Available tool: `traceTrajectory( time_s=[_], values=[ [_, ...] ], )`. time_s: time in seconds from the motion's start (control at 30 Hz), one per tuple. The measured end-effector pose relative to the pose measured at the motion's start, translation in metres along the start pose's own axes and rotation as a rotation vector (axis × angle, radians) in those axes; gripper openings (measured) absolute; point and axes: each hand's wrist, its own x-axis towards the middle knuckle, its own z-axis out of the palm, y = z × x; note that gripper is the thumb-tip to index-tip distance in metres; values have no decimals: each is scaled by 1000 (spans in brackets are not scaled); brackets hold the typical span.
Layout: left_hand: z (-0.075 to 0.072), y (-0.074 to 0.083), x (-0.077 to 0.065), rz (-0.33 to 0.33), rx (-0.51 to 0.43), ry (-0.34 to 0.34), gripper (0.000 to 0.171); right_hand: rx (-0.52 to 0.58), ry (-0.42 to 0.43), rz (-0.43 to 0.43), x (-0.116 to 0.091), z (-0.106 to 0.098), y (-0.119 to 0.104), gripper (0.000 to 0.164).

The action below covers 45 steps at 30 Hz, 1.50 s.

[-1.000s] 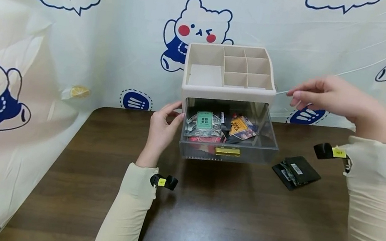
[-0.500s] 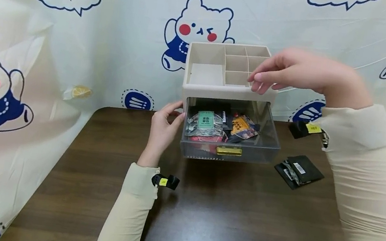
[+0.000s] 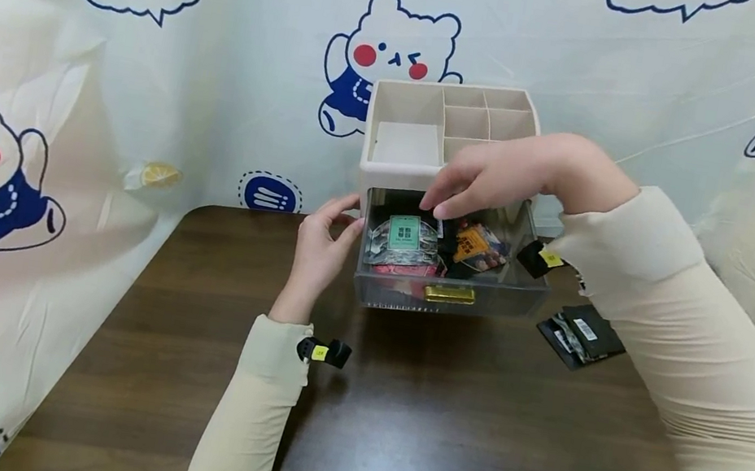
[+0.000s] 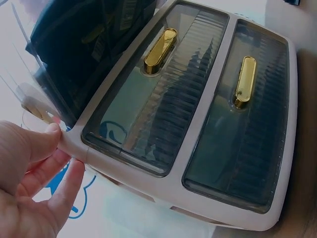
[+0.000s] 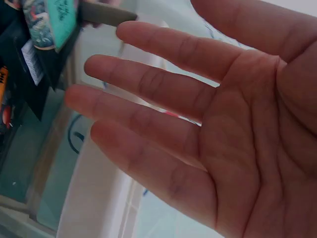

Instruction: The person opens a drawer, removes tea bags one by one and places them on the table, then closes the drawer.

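A cream desk organizer (image 3: 397, 176) with a compartmented top stands at the back of the table. Its clear smoky drawer (image 3: 386, 296) is pulled out and holds several flat packets, among them a packet with a green label (image 3: 404, 233) and another with an orange label (image 3: 472, 244). My left hand (image 3: 324, 256) holds the organizer's left side, thumb and fingertips at the frame's edge in the left wrist view. Over the drawer's back part, my right hand (image 3: 498, 176) reaches down with nothing held. Its fingers look extended and apart in the right wrist view.
Black packets (image 3: 580, 335) lie stacked on the brown table (image 3: 436, 426) to the right of the organizer. Two lower drawers with gold handles (image 4: 161, 51) are closed in the left wrist view. A printed cloth (image 3: 256, 68) hangs behind the table.
My right hand has moved left from beside the organizer, across its top, and down over the open drawer. The left hand stays at the organizer's side, and the packets look unmoved.
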Motion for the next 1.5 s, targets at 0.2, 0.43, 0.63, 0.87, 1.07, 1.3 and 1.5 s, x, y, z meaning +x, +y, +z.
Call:
traceTrajectory(
  time_s=[0.2,0.43,0.63,0.87,1.07,1.3,1.5],
  values=[
    [-6,1,0,-6,-10,-8,34,-110,-69,76,25,6,-21,44],
    [-3,1,-4,4,-9,-18,34,-123,-154,191,41,12,-34,53],
    [-3,3,-2,30,-19,-18,33,-133,-191,218,52,17,-34,58],
    [-11,11,-3,35,-15,-45,33,-238,-267,228,64,22,-38,65],
    [-12,14,-4,55,-30,-26,36,-277,-264,202,62,23,-35,64],
    [-15,20,-4,53,-84,-5,35,-272,-236,142,60,22,-38,55],
    [-21,52,-10,29,-192,-1,32,-332,-194,145,58,22,-37,47]
  ],
)
